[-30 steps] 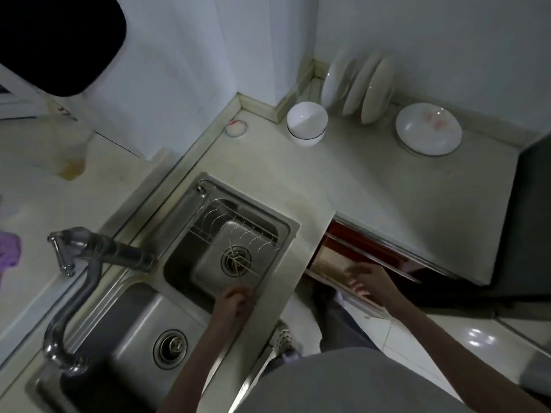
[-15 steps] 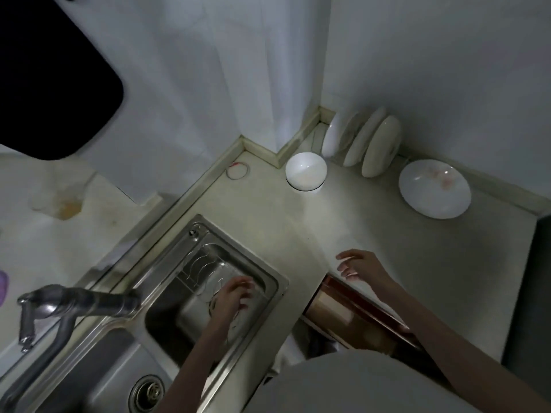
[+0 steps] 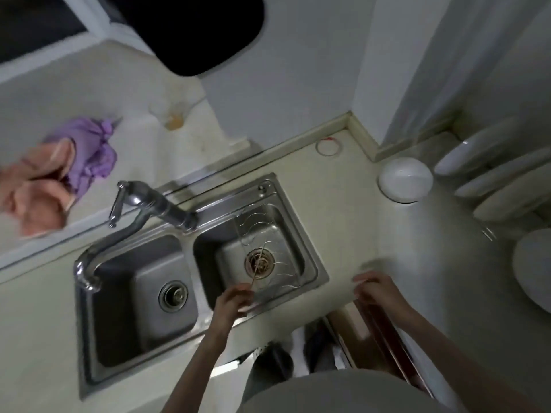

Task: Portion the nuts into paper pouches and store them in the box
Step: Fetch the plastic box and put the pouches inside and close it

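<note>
Nuts, paper pouches and a box are not in view. My left hand (image 3: 235,299) is over the front rim of the right sink basin (image 3: 310,263), pinched on a thin wooden stick (image 3: 258,268) that points up across the drain. A wire rack lies in that basin. My right hand (image 3: 378,290) rests at the counter's front edge with fingers apart and nothing in it. It is just above an open reddish drawer (image 3: 381,335).
A double steel sink with a chrome faucet (image 3: 149,204) fills the middle. An upturned white bowl (image 3: 405,178), leaning plates (image 3: 492,174) and a flat plate (image 3: 533,263) stand at the right. Purple (image 3: 92,150) and pink (image 3: 35,186) cloths lie on the left ledge.
The view has swung left and both basins now show. My right hand rose from the drawer to the counter edge. My left hand stays over the right basin with the stick.
</note>
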A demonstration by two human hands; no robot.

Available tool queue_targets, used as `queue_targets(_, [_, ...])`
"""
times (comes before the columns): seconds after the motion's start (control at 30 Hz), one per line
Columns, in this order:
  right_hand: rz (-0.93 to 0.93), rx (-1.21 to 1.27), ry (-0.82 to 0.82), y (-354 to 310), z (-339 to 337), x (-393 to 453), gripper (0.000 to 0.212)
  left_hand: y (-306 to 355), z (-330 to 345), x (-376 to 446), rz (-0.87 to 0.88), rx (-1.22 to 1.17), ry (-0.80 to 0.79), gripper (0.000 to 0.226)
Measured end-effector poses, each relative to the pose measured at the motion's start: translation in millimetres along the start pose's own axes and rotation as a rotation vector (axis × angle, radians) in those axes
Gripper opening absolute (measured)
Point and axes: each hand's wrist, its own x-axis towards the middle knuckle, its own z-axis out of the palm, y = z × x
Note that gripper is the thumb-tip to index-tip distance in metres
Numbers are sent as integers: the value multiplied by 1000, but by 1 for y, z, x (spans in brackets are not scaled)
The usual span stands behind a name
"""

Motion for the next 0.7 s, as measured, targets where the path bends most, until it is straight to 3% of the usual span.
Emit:
queue_targets(0.37, [-148, -416, -342, -23, 128, -13, 22, -121, -84, -102, -58, -279, 327, 18])
queue_targets(0.7, [-281, -875, -492, 46, 250, -109, 27, -283, -144, -244, -137, -608, 608, 17])
